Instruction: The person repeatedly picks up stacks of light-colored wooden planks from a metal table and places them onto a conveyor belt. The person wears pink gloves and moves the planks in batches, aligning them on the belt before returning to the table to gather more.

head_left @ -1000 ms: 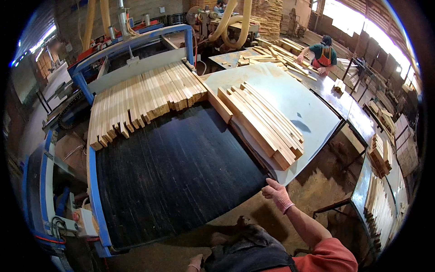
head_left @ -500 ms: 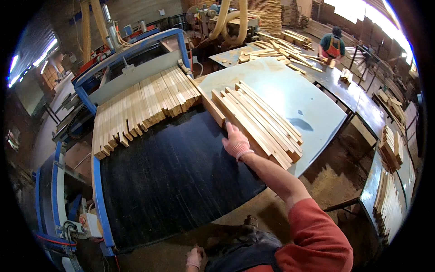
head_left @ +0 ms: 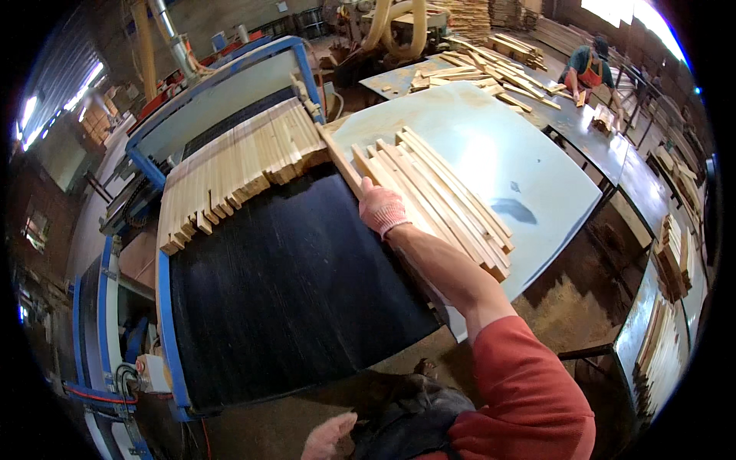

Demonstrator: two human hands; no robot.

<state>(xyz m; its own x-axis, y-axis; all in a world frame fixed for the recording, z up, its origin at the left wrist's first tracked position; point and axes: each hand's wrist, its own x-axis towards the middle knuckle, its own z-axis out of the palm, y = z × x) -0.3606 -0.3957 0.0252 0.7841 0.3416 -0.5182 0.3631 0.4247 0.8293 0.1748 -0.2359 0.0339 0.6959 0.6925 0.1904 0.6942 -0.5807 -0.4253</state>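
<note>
My right hand [head_left: 381, 205], in a pale pink knit glove, is closed around the near end of a wooden strip [head_left: 343, 162] along the right edge of the black conveyor belt [head_left: 299, 284]. Its fingertips are partly hidden. Left of that strip, a packed row of wooden strips [head_left: 238, 157] lies side by side on the belt, their near ends uneven. Just right of the hand, loose wooden strips [head_left: 437, 203] rest on a pale sheet-topped table [head_left: 483, 146]. My left hand [head_left: 330, 435], also gloved, hangs low by my body, apart from the wood, with fingers loosely stretched out.
A blue machine frame [head_left: 222, 77] with a pale panel stands beyond the row. Scattered wood pieces [head_left: 491, 73] cover a farther table. A co-worker [head_left: 590, 73] handles wood at the back right. Stacked strips [head_left: 661, 353] lie on a side table at right.
My right hand has moved slightly left and away from me, closing at the strip's end. My left hand has risen a little. A dark gap now shows between the pale panel and the row.
</note>
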